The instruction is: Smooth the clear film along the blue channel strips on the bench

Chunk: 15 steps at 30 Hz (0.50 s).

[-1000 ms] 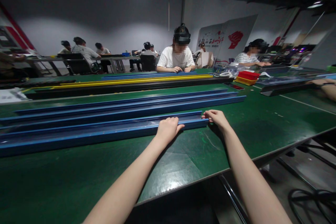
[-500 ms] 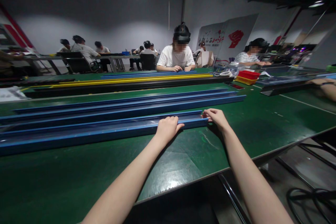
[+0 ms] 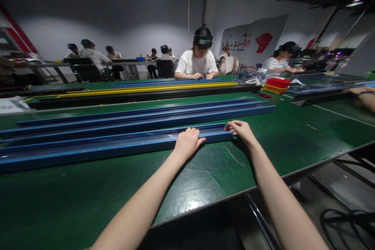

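Observation:
A long blue channel profile (image 3: 117, 151) lies on the green table, running from the left edge of the view to just in front of me. My left hand (image 3: 189, 143) is closed over its near wall, fingers reaching inside and thumb along the outer side. At the profile's right end is my right hand (image 3: 240, 131), its fingers curled and pinched together at the end opening. Whatever those fingertips hold, if anything, is hidden. Behind it, more blue profiles (image 3: 205, 116) rest side by side, apart from my hands.
Yellow strips (image 3: 152, 89) and black profiles (image 3: 131, 97) lie farther back. Red and yellow bins (image 3: 277, 85) stand at right, near a phone (image 3: 264, 95). A co-worker (image 3: 199, 62) sits opposite. Another person's hand (image 3: 363, 95) is at the right edge. The table's front edge (image 3: 222, 202) runs below my forearms.

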Tool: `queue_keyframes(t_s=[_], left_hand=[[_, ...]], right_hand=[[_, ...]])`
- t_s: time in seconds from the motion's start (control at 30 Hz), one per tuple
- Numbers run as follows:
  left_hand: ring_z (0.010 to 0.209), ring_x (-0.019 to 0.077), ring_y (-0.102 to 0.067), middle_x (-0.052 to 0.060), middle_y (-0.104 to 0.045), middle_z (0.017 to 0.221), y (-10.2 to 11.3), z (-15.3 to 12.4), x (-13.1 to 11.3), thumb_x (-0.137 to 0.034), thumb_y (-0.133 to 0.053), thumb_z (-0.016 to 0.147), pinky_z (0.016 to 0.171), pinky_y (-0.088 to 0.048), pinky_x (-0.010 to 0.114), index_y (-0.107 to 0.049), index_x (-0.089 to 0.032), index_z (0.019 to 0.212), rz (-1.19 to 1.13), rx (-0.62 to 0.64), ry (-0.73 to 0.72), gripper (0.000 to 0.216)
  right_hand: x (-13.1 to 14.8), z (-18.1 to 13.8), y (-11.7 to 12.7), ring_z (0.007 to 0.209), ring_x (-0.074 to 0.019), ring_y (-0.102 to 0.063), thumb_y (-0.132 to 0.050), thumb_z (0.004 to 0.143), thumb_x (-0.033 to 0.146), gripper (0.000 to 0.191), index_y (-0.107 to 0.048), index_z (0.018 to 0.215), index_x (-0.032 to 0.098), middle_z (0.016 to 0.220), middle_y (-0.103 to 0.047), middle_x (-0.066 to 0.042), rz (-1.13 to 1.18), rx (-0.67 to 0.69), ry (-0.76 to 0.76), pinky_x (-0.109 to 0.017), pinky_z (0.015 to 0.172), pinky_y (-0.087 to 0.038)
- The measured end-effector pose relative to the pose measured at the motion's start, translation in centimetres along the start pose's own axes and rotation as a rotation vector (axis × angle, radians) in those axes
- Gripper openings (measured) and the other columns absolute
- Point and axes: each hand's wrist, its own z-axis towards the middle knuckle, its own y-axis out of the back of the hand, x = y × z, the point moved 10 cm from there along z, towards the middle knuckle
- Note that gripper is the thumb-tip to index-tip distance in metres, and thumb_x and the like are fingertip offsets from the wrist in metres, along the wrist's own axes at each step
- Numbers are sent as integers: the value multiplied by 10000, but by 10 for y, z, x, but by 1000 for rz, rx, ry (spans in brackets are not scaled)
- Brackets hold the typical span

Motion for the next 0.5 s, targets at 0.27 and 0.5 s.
queue_keyframes(t_s=[0.27, 0.5], left_hand=[[898, 210, -525, 89, -586, 917, 1, 0, -2, -424, -393, 870, 719, -420, 298, -526, -153, 882, 4, -27, -21, 302], [922, 212, -517, 97, -586, 923, 0, 2, -2, -415, -394, 871, 752, -428, 301, -528, -160, 862, -28, 0, -14, 288]], right_hand=[[-1, 1, 0, 604, -122, -609, -546, 686, 347, 206, -621, 677, 156, 704, -684, -84, -27, 2, -1, -178, 477, -439], [0, 1, -1, 585, -115, -605, -532, 689, 338, 207, -619, 666, 151, 703, -684, -84, -20, 4, 6, -174, 470, -433]])
